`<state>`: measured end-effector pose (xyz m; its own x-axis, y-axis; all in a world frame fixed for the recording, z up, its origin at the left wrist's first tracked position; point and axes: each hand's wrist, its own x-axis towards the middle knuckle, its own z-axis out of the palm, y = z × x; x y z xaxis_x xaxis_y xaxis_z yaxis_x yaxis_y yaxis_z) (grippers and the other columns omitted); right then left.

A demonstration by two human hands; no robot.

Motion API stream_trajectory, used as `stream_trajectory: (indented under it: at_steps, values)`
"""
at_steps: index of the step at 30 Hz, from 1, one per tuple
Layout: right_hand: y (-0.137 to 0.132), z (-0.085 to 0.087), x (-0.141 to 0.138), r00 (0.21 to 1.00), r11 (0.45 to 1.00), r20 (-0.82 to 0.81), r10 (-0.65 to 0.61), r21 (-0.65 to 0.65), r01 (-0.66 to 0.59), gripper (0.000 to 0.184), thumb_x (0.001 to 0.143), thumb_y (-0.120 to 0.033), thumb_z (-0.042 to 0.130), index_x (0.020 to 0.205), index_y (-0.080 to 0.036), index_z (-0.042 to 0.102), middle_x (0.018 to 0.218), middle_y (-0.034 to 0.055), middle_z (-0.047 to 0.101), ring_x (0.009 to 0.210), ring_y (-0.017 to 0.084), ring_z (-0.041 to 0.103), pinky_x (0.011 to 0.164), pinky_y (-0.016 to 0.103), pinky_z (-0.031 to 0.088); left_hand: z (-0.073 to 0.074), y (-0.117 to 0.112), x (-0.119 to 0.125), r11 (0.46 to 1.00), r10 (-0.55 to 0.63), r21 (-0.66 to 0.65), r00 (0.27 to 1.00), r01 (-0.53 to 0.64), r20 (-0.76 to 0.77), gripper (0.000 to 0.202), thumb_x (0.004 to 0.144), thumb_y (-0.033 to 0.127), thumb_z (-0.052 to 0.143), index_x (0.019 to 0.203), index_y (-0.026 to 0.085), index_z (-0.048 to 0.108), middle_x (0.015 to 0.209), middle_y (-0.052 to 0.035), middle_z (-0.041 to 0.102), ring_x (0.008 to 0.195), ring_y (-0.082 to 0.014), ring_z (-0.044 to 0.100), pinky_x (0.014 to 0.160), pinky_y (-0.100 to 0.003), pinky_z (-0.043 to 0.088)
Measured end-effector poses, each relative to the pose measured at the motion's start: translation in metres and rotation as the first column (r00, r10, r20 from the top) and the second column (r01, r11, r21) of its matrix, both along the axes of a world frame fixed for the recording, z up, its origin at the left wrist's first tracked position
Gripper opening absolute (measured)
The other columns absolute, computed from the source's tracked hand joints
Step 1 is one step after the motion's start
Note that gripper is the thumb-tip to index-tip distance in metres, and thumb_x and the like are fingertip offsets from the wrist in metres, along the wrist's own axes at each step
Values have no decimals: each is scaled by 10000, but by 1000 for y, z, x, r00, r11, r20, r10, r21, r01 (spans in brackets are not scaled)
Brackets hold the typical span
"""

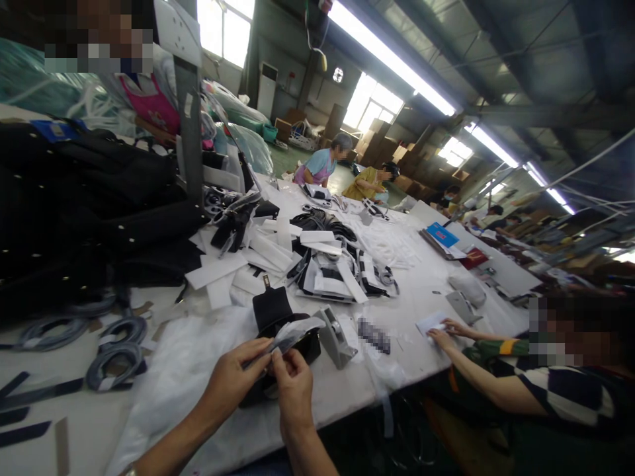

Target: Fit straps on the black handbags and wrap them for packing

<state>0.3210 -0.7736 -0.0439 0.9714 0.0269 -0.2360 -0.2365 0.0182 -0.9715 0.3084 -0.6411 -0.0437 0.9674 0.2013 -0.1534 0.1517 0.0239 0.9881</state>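
Observation:
Both my left hand (pixel 233 377) and my right hand (pixel 294 383) pinch the near end of a grey piece wrapped in clear plastic (pixel 297 330). The fingertips of the two hands nearly meet there. Its far end slants up to the right. Just beneath and behind it is a black bag (pixel 272 305) with its flap raised and a small metal-tipped tab at the top. My hands hide part of the bag. A grey tape dispenser (pixel 338 338) stands right of the bag. White plastic sheeting (pixel 173 363) lies left of my left hand.
Coiled grey straps (pixel 115 357) and dark strips lie at the left. Beyond the bag are white foam pieces (pixel 268 254) and wrapped black bags (pixel 330 281). A large black pile (pixel 89 211) rises at the left by a metal post (pixel 188 125). A co-worker's hands (pixel 441 330) handle white paper at the right.

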Motion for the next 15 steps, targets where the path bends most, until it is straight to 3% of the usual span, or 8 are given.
stream_trajectory:
  at_steps: [5,15]
  values:
    - [0,-1,-3,1000,1000,-3,-14,26,14,410,794,-508,763,901,-123,674,634,-33,552,576,104,482,560,219,414,4,5,-1,998,-7,55,1000,8,-24,265,786,412,731,987,274,835,1083,-45,815,1084,-351,715,1007,-437,527]
    - [5,0,-3,997,995,-70,-21,101,28,416,748,-483,814,905,-116,696,668,6,657,604,115,572,574,208,440,5,7,-3,996,10,91,999,-7,-34,306,798,427,683,997,245,827,1058,-39,818,1055,-325,743,959,-410,577]
